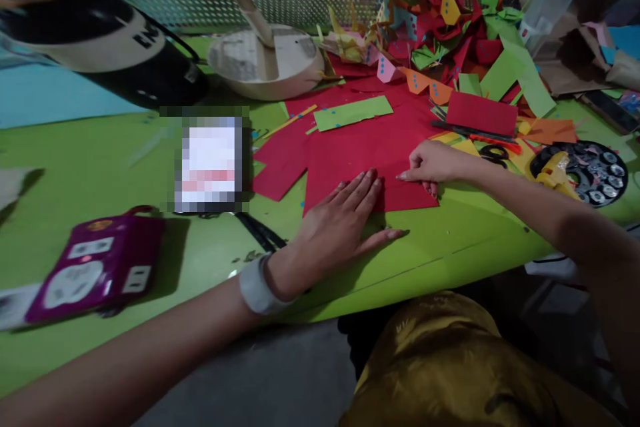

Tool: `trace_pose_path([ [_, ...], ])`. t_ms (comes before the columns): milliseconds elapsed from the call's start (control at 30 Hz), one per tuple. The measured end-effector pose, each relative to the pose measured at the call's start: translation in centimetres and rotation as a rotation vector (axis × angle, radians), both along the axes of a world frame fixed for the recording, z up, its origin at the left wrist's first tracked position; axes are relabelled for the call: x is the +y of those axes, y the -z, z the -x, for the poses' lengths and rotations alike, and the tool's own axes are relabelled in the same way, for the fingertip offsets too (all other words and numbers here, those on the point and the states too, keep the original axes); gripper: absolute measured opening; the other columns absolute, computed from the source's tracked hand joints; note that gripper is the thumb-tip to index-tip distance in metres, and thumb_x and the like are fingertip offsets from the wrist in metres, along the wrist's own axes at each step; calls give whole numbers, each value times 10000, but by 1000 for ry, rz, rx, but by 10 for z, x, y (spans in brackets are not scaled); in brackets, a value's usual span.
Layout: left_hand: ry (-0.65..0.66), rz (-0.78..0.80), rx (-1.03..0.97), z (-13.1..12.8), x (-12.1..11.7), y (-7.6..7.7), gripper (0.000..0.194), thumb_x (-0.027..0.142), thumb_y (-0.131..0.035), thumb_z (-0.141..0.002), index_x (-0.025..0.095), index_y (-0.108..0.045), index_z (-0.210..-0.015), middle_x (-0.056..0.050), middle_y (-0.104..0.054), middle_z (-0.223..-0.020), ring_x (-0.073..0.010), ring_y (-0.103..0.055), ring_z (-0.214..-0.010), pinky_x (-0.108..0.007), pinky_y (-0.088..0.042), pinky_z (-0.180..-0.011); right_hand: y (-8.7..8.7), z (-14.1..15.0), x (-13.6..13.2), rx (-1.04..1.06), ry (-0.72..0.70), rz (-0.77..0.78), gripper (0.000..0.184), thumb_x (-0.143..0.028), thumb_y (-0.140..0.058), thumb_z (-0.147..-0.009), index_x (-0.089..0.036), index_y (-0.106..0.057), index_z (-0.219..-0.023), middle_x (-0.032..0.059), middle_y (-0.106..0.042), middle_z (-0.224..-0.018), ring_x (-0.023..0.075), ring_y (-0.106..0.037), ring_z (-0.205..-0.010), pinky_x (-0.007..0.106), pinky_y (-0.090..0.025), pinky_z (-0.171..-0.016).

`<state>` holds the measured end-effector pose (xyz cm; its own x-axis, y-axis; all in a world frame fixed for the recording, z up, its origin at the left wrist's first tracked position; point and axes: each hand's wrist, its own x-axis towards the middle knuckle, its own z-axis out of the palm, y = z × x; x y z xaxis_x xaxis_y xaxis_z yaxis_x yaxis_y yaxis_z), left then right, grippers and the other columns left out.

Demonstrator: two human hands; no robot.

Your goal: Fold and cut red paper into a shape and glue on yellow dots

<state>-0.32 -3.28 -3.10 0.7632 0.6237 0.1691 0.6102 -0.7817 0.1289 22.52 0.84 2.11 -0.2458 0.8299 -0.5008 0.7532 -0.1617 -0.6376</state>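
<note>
A large sheet of red paper (pixel 360 147) lies near the front edge of the green table. My left hand (pixel 345 213) rests flat on its near part, fingers stretched out and thumb spread, a grey band (pixel 260 285) on the wrist. Close by, my right hand (pixel 433 163) is closed, its fingers curled and thumb and forefinger together against the sheet's right part. Whatever may be between those fingertips is hidden. On the sheet's far side lies a light green paper strip (pixel 354 113). Smaller red pieces (pixel 283 163) lie to the left.
At the back is a heap of coloured paper cutouts (pixel 425 20). Scissors (pixel 493 155), a red paper block (pixel 481 115) and a round black case (pixel 583 173) sit right. On the left are a blurred-out screen (pixel 210 163), a purple box (pixel 100 263), a lamp base (pixel 295 83) and a large flask (pixel 105 33).
</note>
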Motion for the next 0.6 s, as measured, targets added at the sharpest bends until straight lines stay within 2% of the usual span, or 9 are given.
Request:
trace_pose_path([
  [200, 6, 29, 32, 8, 1, -5, 906, 730, -244, -937, 53, -303, -1536, -213, -363, -1567, -318, -375, -1448, -468, -354, -1167, -4, -3, -5, -34, -23, -20, 364, -322, -658, -888, -173, -522, -585, -25, -576, -437, 96, -588, -419, 211, -462, -528],
  [300, -15, 57, 80, 21, -2, -9, 883, 710, -236, -949, 55, -302, -1538, -195, -330, -1588, -305, -361, -1458, -441, -350, -1175, -4, -1, -6, -124, -30, -93, 395, -407, -671, -864, -172, -546, -572, -8, -585, -436, 118, -624, -474, 239, -473, -601],
  [400, -76, 85, 129, 37, -6, -12, 886, 718, -224, -945, 68, -310, -1540, -176, -315, -1598, -309, -366, -1455, -461, -330, -1187, -5, 2, -8, -193, -52, -136, 419, -435, -666, -861, -171, -561, -552, 4, -600, -453, 120, -625, -500, 260, -459, -643],
  [500, -117, 137, 177, 53, -7, -17, 870, 708, -206, -948, 78, -336, -1533, -168, -344, -1587, -323, -377, -1448, -503, -316, -1187, -7, 4, -9, -241, -79, -169, 427, -433, -660, -866, -173, -566, -539, 8, -606, -464, 123, -609, -510, 273, -436, -640],
  [600, -250, 199, 204, 61, 1, -34, 830, 712, -307, -913, 115, -465, -1468, -178, -485, -1505, -378, -487, -1361, -532, -395, -1113, -6, 4, -8, -268, -99, -204, 432, -451, -651, -868, -177, -579, -541, 11, -606, -462, 129, -602, -521, 280, -422, -636],
])
